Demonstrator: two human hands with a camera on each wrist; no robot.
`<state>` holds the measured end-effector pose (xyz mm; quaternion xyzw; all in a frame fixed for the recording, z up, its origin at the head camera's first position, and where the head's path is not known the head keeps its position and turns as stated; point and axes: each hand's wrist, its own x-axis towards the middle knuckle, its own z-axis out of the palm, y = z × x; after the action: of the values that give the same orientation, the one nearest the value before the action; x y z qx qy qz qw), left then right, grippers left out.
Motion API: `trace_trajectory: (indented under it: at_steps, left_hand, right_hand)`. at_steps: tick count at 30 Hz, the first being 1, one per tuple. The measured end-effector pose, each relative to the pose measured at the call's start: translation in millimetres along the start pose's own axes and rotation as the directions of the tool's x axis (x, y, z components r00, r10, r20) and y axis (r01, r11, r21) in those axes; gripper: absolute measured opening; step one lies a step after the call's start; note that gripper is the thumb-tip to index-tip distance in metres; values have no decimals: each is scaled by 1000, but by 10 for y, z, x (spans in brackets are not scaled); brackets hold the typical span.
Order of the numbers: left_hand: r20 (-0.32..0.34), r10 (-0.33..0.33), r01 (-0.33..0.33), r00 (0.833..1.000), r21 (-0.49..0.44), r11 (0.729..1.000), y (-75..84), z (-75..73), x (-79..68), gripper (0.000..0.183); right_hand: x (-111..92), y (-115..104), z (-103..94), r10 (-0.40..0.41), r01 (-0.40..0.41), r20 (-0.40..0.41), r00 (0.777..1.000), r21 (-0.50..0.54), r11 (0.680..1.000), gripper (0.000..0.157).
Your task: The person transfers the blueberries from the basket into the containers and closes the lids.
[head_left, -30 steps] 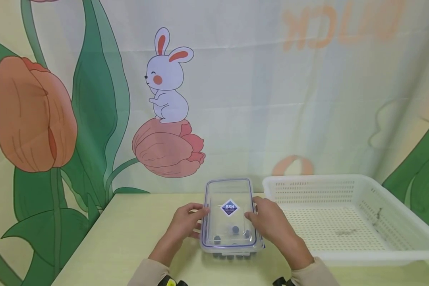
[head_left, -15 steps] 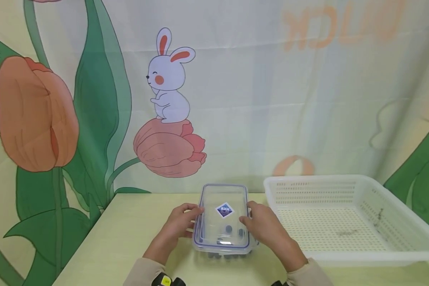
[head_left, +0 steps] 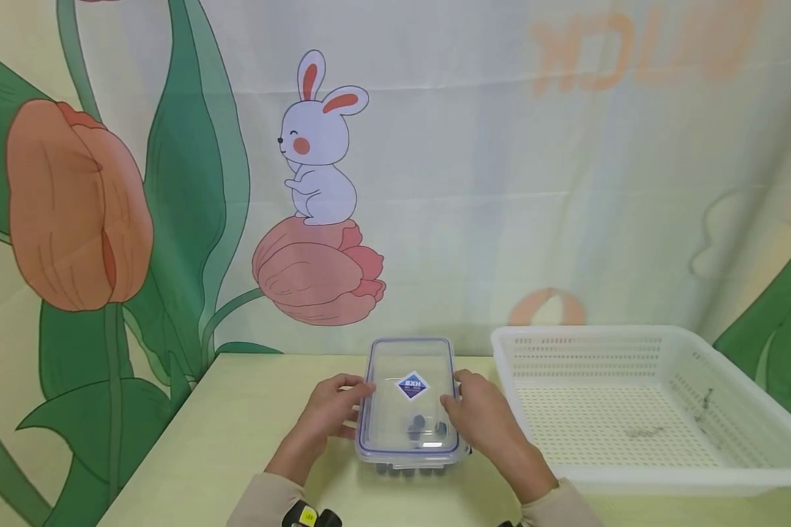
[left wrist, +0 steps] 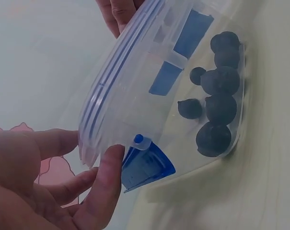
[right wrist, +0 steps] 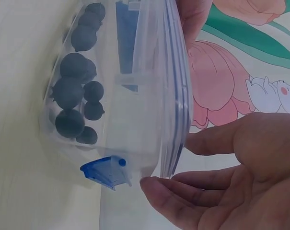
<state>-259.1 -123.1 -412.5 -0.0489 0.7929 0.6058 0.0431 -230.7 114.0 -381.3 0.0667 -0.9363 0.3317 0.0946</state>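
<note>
A clear plastic food container [head_left: 385,380] with a see-through lid [left wrist: 99,112] on top stands on the table. Blue lines run round the lid's edge, and a diamond label [head_left: 412,385] sits on its face. Dark blueberries [left wrist: 221,80] lie at the bottom. My left hand [head_left: 329,410] grips the lidded rim at the left side, thumb at the lid's edge and a fingertip lower down. On the right side my right hand [head_left: 484,413] holds the rim likewise. A blue latch [left wrist: 147,167] hangs outward near the left fingers, and another blue latch [right wrist: 106,171] flares out below the right ones.
To the right stands a large white perforated basket [head_left: 600,472], close to my right hand. The pale table [head_left: 237,432] ends at a curtain [head_left: 448,183] printed with tulips and a rabbit.
Both hands and the lidded container have shifted a little to the left. The blueberries inside have rolled about. Both hands keep their hold on the rim.
</note>
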Motion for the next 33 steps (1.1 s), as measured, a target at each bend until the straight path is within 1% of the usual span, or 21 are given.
trace_trajectory:
  at_steps: [6, 12, 16, 18, 22, 27, 30, 33]
  left_hand:
    - [-14, 4, -4, 1000, 44, 999, 28, 7, -6, 51]
    - [-27, 14, -12, 1000, 73, 997, 24, 3, -7, 49]
    - [-31, 12, -10, 999, 79, 997, 20, 0, -4, 48]
    - [-33, 9, -6, 999, 80, 997, 18, -6, 0, 48]
    - [-39, 0, 3, 999, 87, 996, 8, -35, 12, 49]
    - [-43, -24, 28, 999, 94, 995, -2, -63, 26, 48]
    - [-44, -36, 40, 998, 98, 994, -12, -69, 36, 47]
    - [-51, -43, 47, 998, 99, 994, -26, -76, 44, 48]
  right_hand:
    - [20, 16, 9, -18, 17, -5, 1000, -11, 1000, 36]
    - [28, 44, 57, -38, 37, -4, 999, -8, 999, 33]
    - [21, 68, 85, -40, 40, -2, 999, 32, 999, 33]
    - [11, 77, 96, -32, 31, 2, 1000, 70, 997, 34]
    - [-13, 94, 139, -3, 2, 5, 1000, 166, 986, 36]
    - [-21, 129, 235, 60, -56, -8, 998, 268, 962, 34]
    - [-20, 137, 276, 99, -89, -16, 995, 311, 946, 37]
    - [-20, 143, 310, 145, -133, -11, 989, 329, 935, 43]
